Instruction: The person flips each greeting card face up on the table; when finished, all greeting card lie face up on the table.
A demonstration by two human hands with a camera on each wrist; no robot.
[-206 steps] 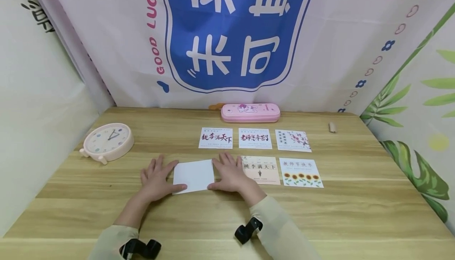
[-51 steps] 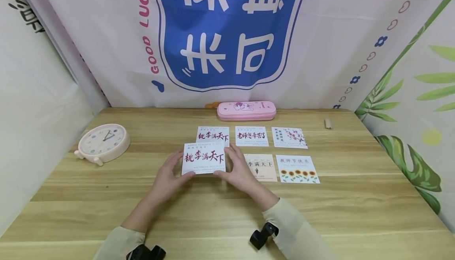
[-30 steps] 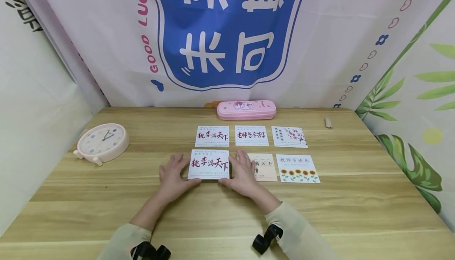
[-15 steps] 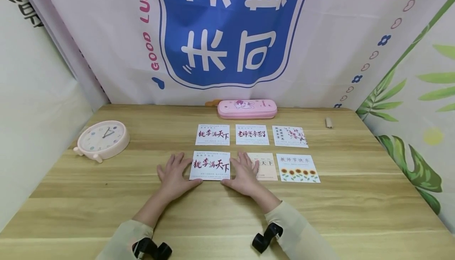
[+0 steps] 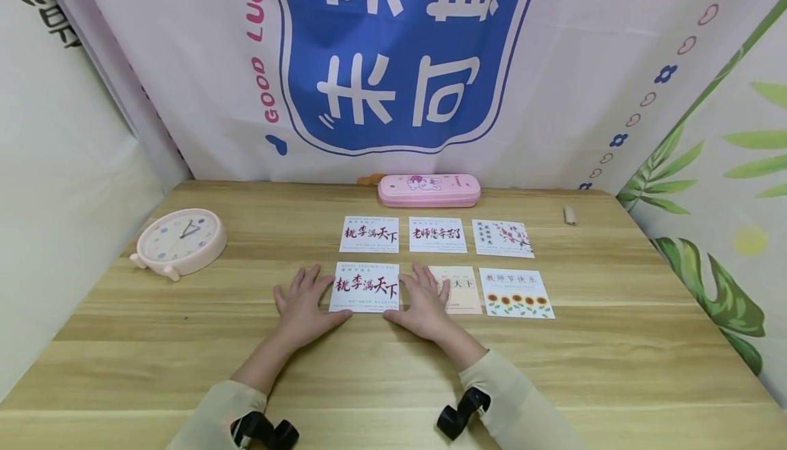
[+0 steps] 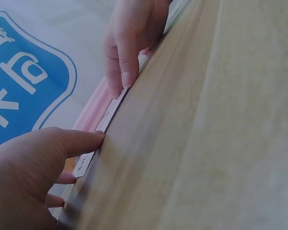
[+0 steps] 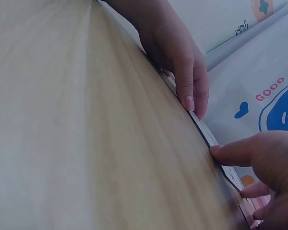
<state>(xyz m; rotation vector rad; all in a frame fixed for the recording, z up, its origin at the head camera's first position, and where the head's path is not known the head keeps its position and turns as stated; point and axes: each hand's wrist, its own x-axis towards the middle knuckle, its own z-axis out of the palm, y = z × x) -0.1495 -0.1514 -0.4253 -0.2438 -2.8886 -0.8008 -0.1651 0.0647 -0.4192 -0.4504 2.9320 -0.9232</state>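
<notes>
A white greeting card with dark red brush writing lies in the front row on the wooden table. My left hand rests at its left side, fingers spread, thumb at the lower left corner. On the other side, my right hand has its thumb at the lower right corner and its fingers along the right edge. Those fingers partly cover a beige card. In the left wrist view, the left thumb tip touches the near edge of the card; the right wrist view shows the right thumb there too.
Behind lie a matching red-lettered card, another red-lettered card and a blossom card. A sunflower card lies front right. A pink pencil case stands at the back, a round clock left, a small beige object right.
The card was first blank side up between my hands, then held raised with its writing showing. It has come down onto the table, level with the front row, and my fingers have spread.
</notes>
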